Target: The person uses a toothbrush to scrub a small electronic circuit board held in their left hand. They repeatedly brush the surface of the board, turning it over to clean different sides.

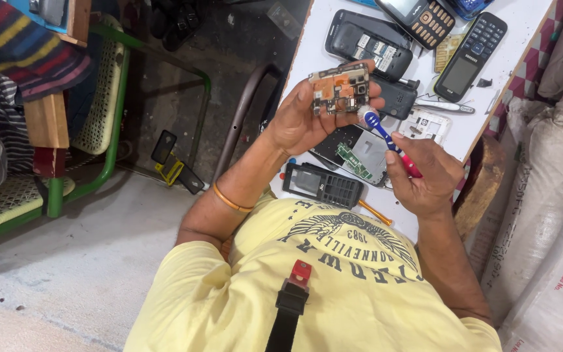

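Toothbrush [391, 143] — bristles up-left, at circuit board [340, 88]

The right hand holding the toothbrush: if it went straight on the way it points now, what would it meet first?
Probably the circuit board held in the left hand. The right hand aims its blue toothbrush up at it, and the bristles already look to be at the board's lower edge; depth is unclear.

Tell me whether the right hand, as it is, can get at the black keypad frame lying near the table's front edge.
Probably not at once: the right hand is shut on the toothbrush. The black keypad frame lies uncovered on the white table, beside that hand, so the path looks free once the fingers let go.
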